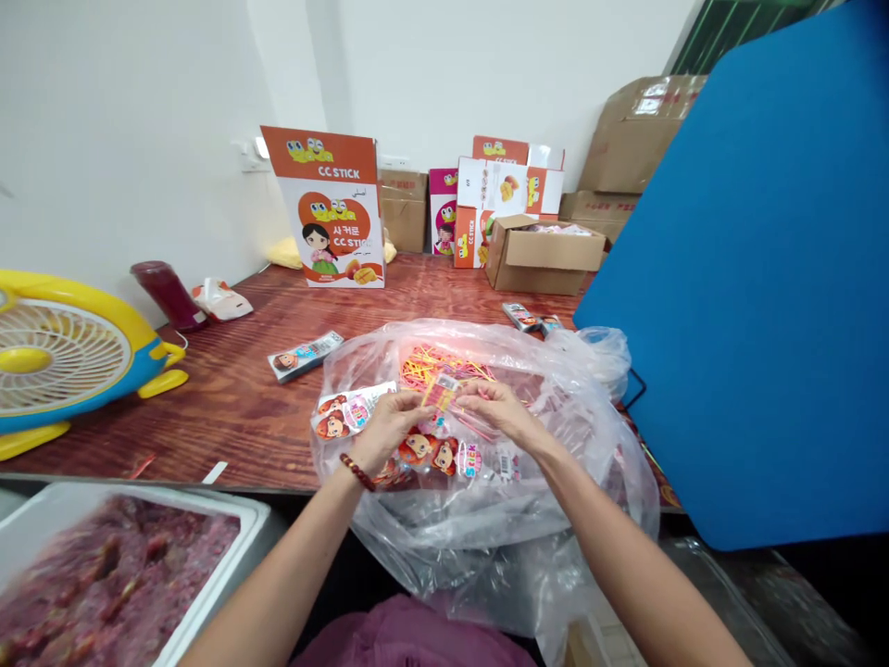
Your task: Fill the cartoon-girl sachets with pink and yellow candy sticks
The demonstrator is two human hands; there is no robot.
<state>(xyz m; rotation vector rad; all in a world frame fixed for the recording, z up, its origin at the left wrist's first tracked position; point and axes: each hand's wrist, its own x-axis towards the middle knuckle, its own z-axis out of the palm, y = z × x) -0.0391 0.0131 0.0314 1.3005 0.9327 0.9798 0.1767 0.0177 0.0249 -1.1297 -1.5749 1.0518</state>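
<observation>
Head view: 1 small packet (442,393), long axis upright, top toward table's (229,398) far edge, pinched by left hand (384,428) and right hand (501,409) over plastic bag (486,519).

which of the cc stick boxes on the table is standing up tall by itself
The orange-and-white CC Stick box at the back left of the table. It stands upright and alone, its girl picture facing the camera; the other printed boxes huddle together further right beside plain cartons.

A small clear packet (440,391) of pink and yellow sticks is standing upright, pinched from both sides, above the open plastic bag (486,519).
</observation>
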